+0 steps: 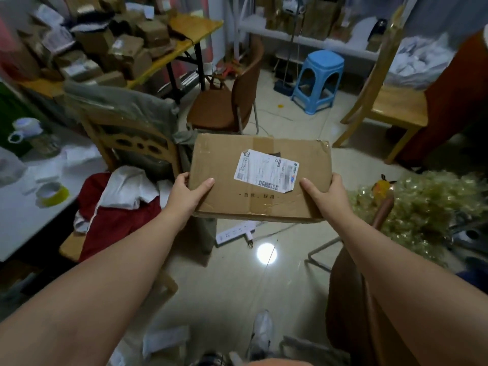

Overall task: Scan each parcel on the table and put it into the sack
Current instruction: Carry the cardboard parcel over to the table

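Note:
A flat brown cardboard parcel [224, 159] with a white shipping label [266, 170] on top is held level above the floor in front of me. My left hand [187, 192] grips its near left corner, thumb on top. My right hand [326, 194] grips its near right corner the same way. A grey-green sack [124, 101] hangs over the wooden chair back just left of the parcel; its opening is hard to make out. A pile of brown parcels [105, 48] covers the yellow table [200, 25] at the far left.
A white table [23, 207] with a tape roll [52, 192] stands at left. A wooden chair with red and white cloth [118, 207], a brown chair [224, 107], a blue stool [319, 80], another wooden chair [390, 107] and a power strip [235, 232] crowd the floor.

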The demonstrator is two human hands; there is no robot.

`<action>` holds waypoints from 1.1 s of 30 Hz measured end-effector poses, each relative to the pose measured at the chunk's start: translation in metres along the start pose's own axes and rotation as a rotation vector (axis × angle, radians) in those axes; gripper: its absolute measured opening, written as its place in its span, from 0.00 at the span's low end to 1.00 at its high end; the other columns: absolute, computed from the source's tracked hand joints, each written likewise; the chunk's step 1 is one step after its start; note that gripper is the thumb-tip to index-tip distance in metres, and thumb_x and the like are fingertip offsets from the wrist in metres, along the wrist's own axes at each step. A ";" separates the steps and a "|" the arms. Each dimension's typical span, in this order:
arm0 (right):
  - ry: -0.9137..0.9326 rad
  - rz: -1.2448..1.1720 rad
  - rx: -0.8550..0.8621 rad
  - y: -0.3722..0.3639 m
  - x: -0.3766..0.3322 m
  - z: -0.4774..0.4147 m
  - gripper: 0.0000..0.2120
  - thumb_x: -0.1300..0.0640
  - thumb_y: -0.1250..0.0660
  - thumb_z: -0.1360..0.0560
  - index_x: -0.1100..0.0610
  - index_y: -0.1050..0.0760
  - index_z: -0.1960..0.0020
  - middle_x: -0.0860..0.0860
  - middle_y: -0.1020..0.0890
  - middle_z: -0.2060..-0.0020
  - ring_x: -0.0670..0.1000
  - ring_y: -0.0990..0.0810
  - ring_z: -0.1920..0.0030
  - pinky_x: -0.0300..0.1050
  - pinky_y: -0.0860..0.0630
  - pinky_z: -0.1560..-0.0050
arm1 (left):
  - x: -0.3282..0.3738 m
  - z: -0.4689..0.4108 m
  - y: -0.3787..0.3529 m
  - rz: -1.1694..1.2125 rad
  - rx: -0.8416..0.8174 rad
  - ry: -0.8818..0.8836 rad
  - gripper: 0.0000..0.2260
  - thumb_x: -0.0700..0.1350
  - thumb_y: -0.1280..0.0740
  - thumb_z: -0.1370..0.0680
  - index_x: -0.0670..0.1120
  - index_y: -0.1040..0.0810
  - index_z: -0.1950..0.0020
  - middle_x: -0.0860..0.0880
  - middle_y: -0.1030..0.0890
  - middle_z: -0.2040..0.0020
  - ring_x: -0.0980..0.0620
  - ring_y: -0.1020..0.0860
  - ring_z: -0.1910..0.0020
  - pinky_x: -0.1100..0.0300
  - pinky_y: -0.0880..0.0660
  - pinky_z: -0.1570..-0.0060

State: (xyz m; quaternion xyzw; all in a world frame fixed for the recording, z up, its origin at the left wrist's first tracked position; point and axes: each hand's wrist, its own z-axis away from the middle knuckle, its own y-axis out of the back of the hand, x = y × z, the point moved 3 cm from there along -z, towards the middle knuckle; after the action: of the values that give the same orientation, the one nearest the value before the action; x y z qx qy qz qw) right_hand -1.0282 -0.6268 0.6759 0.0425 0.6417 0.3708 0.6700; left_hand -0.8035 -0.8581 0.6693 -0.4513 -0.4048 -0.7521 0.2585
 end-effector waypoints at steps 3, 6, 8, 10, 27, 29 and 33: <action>0.013 0.023 0.019 0.005 -0.019 -0.054 0.35 0.38 0.29 0.30 0.56 0.36 0.31 0.53 0.24 0.39 0.54 0.24 0.43 0.53 0.25 0.42 | 0.022 -0.046 -0.018 0.035 -0.007 0.017 0.37 0.59 0.28 0.28 0.48 0.40 0.26 0.47 0.29 0.32 0.47 0.27 0.37 0.47 0.27 0.37; 0.035 -0.014 0.030 0.002 -0.042 -0.106 0.32 0.41 0.29 0.29 0.56 0.34 0.33 0.52 0.23 0.40 0.51 0.25 0.47 0.46 0.28 0.47 | 0.053 -0.094 -0.029 0.076 0.027 -0.011 0.36 0.58 0.28 0.28 0.47 0.38 0.26 0.46 0.28 0.33 0.47 0.26 0.38 0.47 0.28 0.36; 0.050 -0.054 0.040 -0.003 -0.060 -0.141 0.32 0.42 0.28 0.28 0.57 0.34 0.32 0.52 0.23 0.40 0.51 0.25 0.46 0.46 0.27 0.46 | 0.078 -0.129 -0.033 0.063 0.053 -0.049 0.35 0.57 0.28 0.27 0.46 0.37 0.27 0.46 0.28 0.33 0.48 0.27 0.37 0.50 0.29 0.36; 0.049 -0.082 0.050 -0.013 -0.080 -0.177 0.32 0.42 0.28 0.28 0.57 0.34 0.33 0.52 0.23 0.40 0.53 0.23 0.43 0.48 0.26 0.42 | 0.105 -0.168 -0.034 0.046 0.071 -0.076 0.34 0.57 0.29 0.27 0.46 0.38 0.26 0.47 0.29 0.32 0.47 0.28 0.36 0.53 0.31 0.37; 0.148 -0.097 -0.015 -0.137 -0.243 -0.415 0.34 0.41 0.29 0.29 0.53 0.38 0.30 0.50 0.25 0.39 0.54 0.24 0.40 0.57 0.24 0.40 | 0.194 -0.428 0.026 0.070 0.198 -0.108 0.34 0.56 0.29 0.26 0.46 0.40 0.25 0.46 0.29 0.33 0.49 0.27 0.39 0.56 0.28 0.47; 0.173 -0.083 -0.028 -0.150 -0.260 -0.440 0.35 0.41 0.29 0.29 0.52 0.39 0.29 0.50 0.26 0.38 0.53 0.24 0.40 0.58 0.23 0.40 | 0.198 -0.452 0.029 0.089 0.209 -0.101 0.34 0.56 0.29 0.26 0.47 0.40 0.26 0.46 0.28 0.34 0.49 0.26 0.40 0.57 0.27 0.47; 0.205 -0.081 -0.049 -0.175 -0.284 -0.502 0.35 0.41 0.28 0.29 0.53 0.38 0.30 0.49 0.26 0.40 0.53 0.24 0.40 0.58 0.23 0.41 | 0.212 -0.505 0.029 0.125 0.245 -0.081 0.34 0.55 0.29 0.26 0.46 0.39 0.26 0.47 0.28 0.34 0.49 0.27 0.39 0.56 0.27 0.46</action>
State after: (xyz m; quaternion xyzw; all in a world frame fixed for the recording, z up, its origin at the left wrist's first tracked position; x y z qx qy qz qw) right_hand -1.3704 -1.1198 0.7316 -0.0379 0.6989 0.3614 0.6160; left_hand -1.1165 -1.3041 0.7344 -0.4706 -0.4748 -0.6607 0.3414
